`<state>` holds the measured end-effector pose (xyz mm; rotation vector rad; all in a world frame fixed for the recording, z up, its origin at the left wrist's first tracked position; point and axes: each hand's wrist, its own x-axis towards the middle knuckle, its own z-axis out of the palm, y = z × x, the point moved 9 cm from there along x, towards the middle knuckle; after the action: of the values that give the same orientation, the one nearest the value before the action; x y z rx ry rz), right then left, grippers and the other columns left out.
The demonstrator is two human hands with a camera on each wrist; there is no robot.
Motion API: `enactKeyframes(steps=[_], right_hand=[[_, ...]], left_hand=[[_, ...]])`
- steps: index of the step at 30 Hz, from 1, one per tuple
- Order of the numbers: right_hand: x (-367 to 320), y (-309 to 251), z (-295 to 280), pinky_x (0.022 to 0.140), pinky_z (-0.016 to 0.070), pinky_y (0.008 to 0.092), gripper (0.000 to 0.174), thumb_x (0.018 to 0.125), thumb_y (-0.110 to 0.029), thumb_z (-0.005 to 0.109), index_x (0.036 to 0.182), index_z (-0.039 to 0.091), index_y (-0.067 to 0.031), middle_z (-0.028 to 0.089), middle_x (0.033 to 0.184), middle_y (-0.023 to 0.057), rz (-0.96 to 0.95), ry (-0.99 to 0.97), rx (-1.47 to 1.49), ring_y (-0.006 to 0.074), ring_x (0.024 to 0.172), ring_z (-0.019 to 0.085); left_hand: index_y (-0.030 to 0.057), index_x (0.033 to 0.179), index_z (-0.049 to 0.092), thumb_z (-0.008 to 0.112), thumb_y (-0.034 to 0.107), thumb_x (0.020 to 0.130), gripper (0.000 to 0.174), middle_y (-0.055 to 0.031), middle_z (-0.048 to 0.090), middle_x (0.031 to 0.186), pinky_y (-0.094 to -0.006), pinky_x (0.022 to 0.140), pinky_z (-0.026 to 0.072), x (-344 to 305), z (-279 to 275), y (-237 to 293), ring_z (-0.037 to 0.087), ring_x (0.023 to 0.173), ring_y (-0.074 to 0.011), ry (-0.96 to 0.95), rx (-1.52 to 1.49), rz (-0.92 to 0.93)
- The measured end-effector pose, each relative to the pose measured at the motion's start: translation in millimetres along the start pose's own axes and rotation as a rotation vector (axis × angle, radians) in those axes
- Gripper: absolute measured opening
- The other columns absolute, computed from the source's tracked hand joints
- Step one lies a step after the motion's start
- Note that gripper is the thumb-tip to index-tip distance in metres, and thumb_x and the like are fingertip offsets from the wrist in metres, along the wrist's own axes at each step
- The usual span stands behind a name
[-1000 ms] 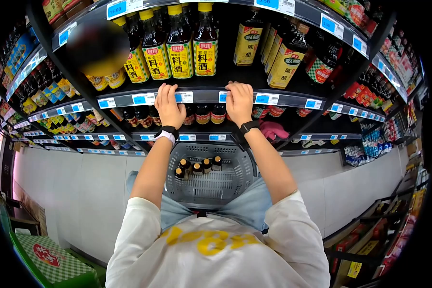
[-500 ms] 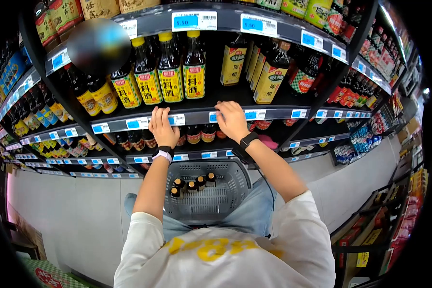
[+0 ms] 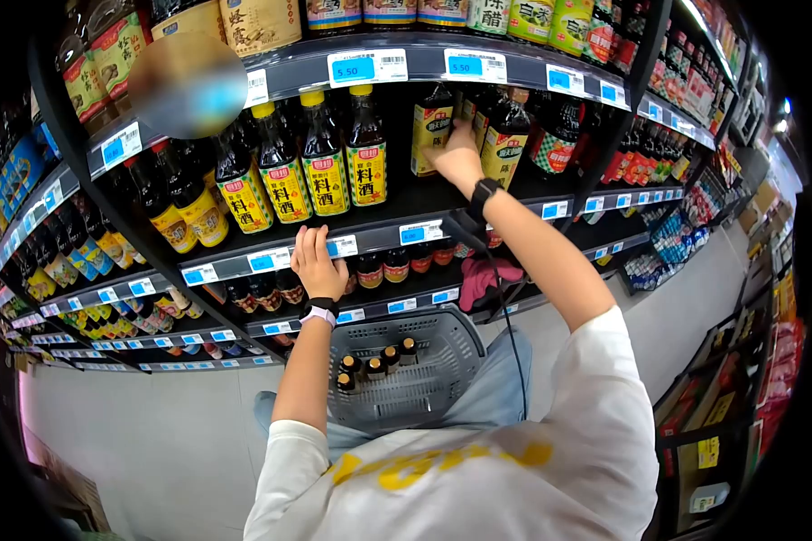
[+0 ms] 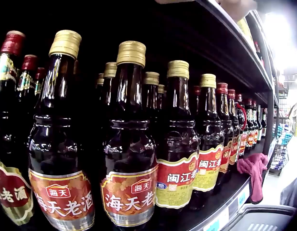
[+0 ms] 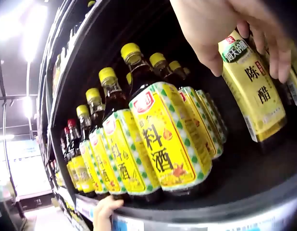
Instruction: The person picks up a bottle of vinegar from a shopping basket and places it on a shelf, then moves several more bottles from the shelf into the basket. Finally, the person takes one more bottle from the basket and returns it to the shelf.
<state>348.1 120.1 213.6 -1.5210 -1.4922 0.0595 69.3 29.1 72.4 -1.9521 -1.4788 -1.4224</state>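
My right hand (image 3: 458, 160) is at the front vinegar bottle (image 3: 431, 140) with the yellow label, on the middle shelf. In the right wrist view my thumb lies along the left side of this vinegar bottle (image 5: 256, 91) and my fingers curl down its other side. Its neck is hidden behind the hand. Another vinegar bottle (image 3: 505, 149) stands just to the right. My left hand (image 3: 318, 264) rests on the shelf's front edge at the price tags, its fingers over the rim. To its upper right stand yellow-capped cooking wine bottles (image 3: 367, 171).
A grey shopping basket (image 3: 460, 361) with several gold-capped bottles (image 3: 375, 368) stands below, between my legs. Red-labelled bottles (image 4: 129, 192) line the lower shelf, with a pink cloth (image 4: 254, 171) over its edge. The upper shelf (image 3: 289, 75) overhangs my right hand.
My right hand has left the shelf edge, moving up and inward to the vinegar bottle. My left hand stays on the edge. The head view has shifted, showing more of the upper shelf.
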Motion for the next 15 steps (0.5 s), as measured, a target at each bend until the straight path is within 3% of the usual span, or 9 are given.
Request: enactKeyframes(steps=[3, 4, 7, 8, 11, 15], right_hand=[[24, 7, 6, 0.094, 0.0452, 0.0387, 0.092, 0.064, -0.029, 0.081, 0.127, 0.026, 0.0105, 0.042, 0.129, 0.0321, 0.130, -0.020, 0.064, 0.0399, 0.114, 0.051], [28, 0, 4, 0.092, 0.0467, 0.0399, 0.093, 0.064, -0.030, 0.082, 0.127, 0.026, 0.0097, 0.045, 0.127, 0.0320, 0.082, 0.050, 0.003, 0.0401, 0.112, 0.053], [32, -2, 10, 0.088, 0.0484, 0.0417, 0.087, 0.063, -0.027, 0.082, 0.122, 0.028, 0.0065, 0.049, 0.121, 0.0317, 0.079, 0.042, 0.075, 0.0420, 0.105, 0.056], [33, -9, 6, 0.087, 0.0487, 0.0424, 0.086, 0.062, -0.025, 0.083, 0.121, 0.028, 0.0054, 0.052, 0.116, 0.0310, -0.046, 0.156, 0.093, 0.0430, 0.102, 0.057], [42, -8, 3, 0.086, 0.0480, 0.0439, 0.083, 0.061, -0.019, 0.082, 0.121, 0.030, 0.0047, 0.059, 0.106, 0.0286, -0.077, 0.196, 0.269, 0.0430, 0.100, 0.058], [45, -2, 8, 0.084, 0.0482, 0.0446, 0.078, 0.059, -0.016, 0.081, 0.119, 0.035, 0.0035, 0.060, 0.105, 0.0277, -0.043, 0.156, 0.289, 0.0431, 0.099, 0.059]], left_hand=[[0.0100, 0.126, 0.048, 0.060, 0.005, 0.063, 0.064, -0.0075, 0.048, 0.126, -0.0422, 0.102, 0.0241, 1, -2, 2, 0.037, 0.131, -0.0297, 0.006, 0.000, 0.001], [0.0099, 0.126, 0.048, 0.060, 0.005, 0.063, 0.065, -0.0078, 0.048, 0.127, -0.0421, 0.102, 0.0242, 1, -1, 2, 0.037, 0.131, -0.0298, 0.005, -0.001, 0.003], [0.0096, 0.127, 0.047, 0.060, 0.005, 0.062, 0.066, -0.0099, 0.047, 0.129, -0.0424, 0.102, 0.0242, 1, -2, 2, 0.037, 0.131, -0.0307, -0.003, -0.005, 0.013], [0.0095, 0.127, 0.047, 0.060, 0.005, 0.062, 0.066, -0.0101, 0.047, 0.129, -0.0426, 0.102, 0.0241, 1, -2, 3, 0.037, 0.131, -0.0309, -0.009, -0.004, 0.018], [0.0092, 0.128, 0.047, 0.060, 0.005, 0.062, 0.067, -0.0109, 0.047, 0.129, -0.0434, 0.102, 0.0239, 0, -1, 2, 0.036, 0.131, -0.0318, -0.023, -0.005, 0.031], [0.0089, 0.128, 0.046, 0.059, 0.004, 0.062, 0.067, -0.0111, 0.046, 0.129, -0.0435, 0.102, 0.0237, 0, -1, 3, 0.036, 0.131, -0.0319, -0.030, -0.001, 0.031]])
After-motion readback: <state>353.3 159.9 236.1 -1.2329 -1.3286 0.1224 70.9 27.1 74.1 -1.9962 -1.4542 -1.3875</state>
